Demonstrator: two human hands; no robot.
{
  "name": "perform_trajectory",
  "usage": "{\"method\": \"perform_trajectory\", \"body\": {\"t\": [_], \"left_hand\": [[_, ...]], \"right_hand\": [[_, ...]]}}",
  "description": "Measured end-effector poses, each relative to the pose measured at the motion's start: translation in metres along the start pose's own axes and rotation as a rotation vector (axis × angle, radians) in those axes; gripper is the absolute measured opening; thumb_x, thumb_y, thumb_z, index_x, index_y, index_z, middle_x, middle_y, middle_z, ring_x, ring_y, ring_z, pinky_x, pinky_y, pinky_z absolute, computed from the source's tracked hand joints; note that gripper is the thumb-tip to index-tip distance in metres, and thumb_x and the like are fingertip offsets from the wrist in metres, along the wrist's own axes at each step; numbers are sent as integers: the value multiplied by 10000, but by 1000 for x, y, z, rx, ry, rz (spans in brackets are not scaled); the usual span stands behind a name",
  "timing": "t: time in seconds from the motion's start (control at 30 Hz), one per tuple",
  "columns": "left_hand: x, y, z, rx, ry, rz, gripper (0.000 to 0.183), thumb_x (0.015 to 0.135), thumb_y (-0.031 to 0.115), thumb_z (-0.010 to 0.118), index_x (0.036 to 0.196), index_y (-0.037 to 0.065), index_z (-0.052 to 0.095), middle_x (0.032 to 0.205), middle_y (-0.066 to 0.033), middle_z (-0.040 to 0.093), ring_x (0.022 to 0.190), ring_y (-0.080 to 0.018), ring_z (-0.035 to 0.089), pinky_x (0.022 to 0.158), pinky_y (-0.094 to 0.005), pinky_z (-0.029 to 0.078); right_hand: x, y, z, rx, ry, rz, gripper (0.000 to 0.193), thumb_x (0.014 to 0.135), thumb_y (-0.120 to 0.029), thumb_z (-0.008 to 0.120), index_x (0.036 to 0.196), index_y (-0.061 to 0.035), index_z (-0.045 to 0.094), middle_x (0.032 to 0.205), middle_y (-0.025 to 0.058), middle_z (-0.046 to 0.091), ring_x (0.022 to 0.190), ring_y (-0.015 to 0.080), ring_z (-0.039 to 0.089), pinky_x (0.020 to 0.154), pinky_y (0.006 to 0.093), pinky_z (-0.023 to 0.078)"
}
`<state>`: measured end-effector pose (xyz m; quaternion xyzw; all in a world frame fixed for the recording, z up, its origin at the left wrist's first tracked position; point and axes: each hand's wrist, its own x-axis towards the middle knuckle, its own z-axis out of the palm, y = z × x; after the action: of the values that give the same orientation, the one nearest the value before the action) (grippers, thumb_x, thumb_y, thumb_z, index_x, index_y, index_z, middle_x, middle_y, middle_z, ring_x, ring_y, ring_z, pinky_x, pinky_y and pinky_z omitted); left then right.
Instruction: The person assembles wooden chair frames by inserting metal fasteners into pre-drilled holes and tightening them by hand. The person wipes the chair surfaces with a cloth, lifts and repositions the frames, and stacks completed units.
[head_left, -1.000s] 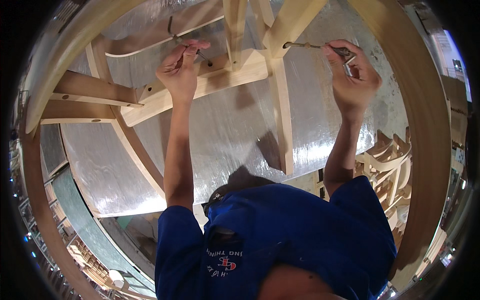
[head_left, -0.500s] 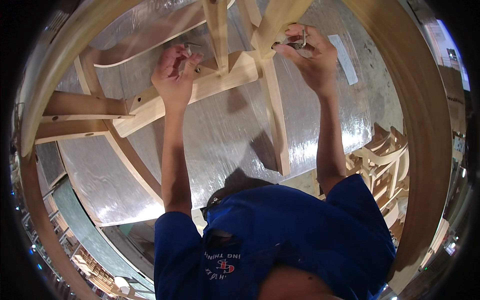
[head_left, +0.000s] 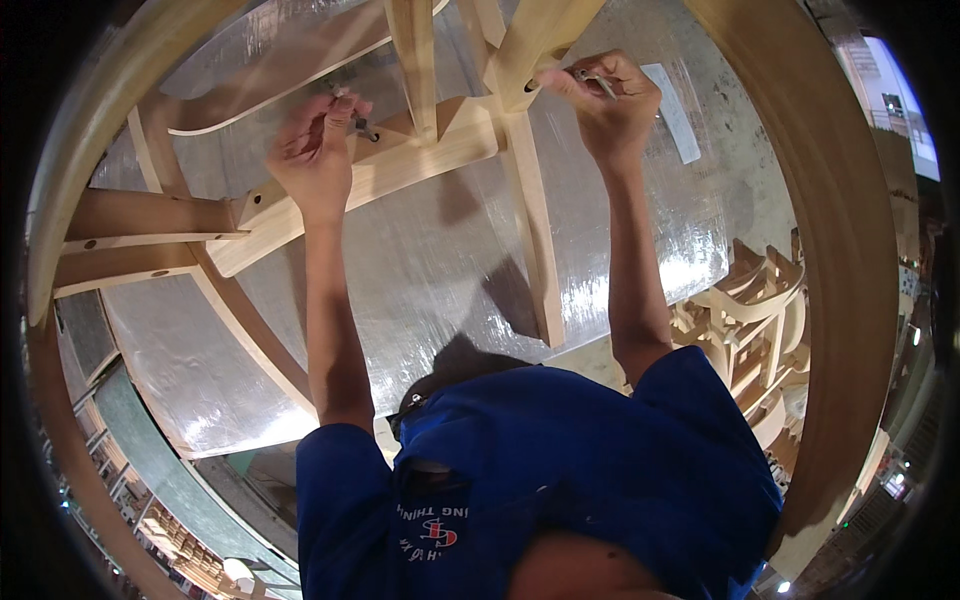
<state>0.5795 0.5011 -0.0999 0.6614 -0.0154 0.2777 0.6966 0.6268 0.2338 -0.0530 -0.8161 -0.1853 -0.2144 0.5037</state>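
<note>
A wooden chair frame is in front of me, with a pale cross rail (head_left: 380, 175) running between its legs. My left hand (head_left: 315, 155) is closed, thumb and fingers pinching a small metal bolt (head_left: 362, 125) that points at a dark hole in the rail. Another thin metal end shows above those fingers, too blurred to name. Over at the right, my right hand (head_left: 615, 105) is curled around thin metal hardware (head_left: 597, 84), which looks like bolts. Its thumb reaches toward a dark hole in the slanted wooden leg (head_left: 540, 45) and lies close beside it.
Plastic-wrapped board (head_left: 420, 270) lies beneath the frame. A thick curved wooden piece (head_left: 840, 250) arches down the right side. Wooden slats with holes (head_left: 150, 230) join at the left. Stacked curved wooden parts (head_left: 750, 320) stand at the lower right.
The view has shifted, so the frame sits slightly further left. My left hand has turned and brought the bolt's end to the rail hole. My right thumb has moved off the leg's hole, uncovering it.
</note>
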Motion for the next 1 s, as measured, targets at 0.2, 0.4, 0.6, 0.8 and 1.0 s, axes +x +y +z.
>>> {"method": "perform_trajectory", "body": {"t": [0.2,0.4,0.6,0.8,1.0], "left_hand": [[0,13,14,-200,-5,-35,151,856,-34,611,1003,-69,603,843,-108,639,746,-205,655,712,-309,541],[0,-3,-1,-36,-26,-41,153,883,-28,562,1034,-51,577,884,-113,636,838,-215,650,763,-330,530],[3,7,9,-193,-71,-35,75,863,-18,606,923,-59,586,889,-102,642,776,-186,649,684,-313,540],[1,2,9,-67,11,-19,94,878,-1,587,960,-49,584,908,-115,640,765,-216,651,722,-350,547],[0,-5,5,-265,-39,-79,36,872,-20,582,904,-33,569,905,-100,605,779,-200,619,760,-348,528]], "right_hand": [[2,-4,-17,149,-166,-104,156,760,-38,743,895,-2,673,810,30,678,633,51,560,552,235,483],[-6,7,1,-59,18,125,324,635,-158,855,724,-19,576,805,64,666,763,82,623,640,194,488],[-1,-9,-25,359,-283,144,273,696,-70,802,886,-9,616,933,61,672,862,136,644,717,242,528],[-5,19,-16,247,-188,90,299,735,-4,749,1006,-13,624,839,59,659,869,156,642,750,277,566],[3,-8,-31,355,-294,80,258,740,29,726,978,19,627,901,84,673,856,148,645,770,278,566]]}}
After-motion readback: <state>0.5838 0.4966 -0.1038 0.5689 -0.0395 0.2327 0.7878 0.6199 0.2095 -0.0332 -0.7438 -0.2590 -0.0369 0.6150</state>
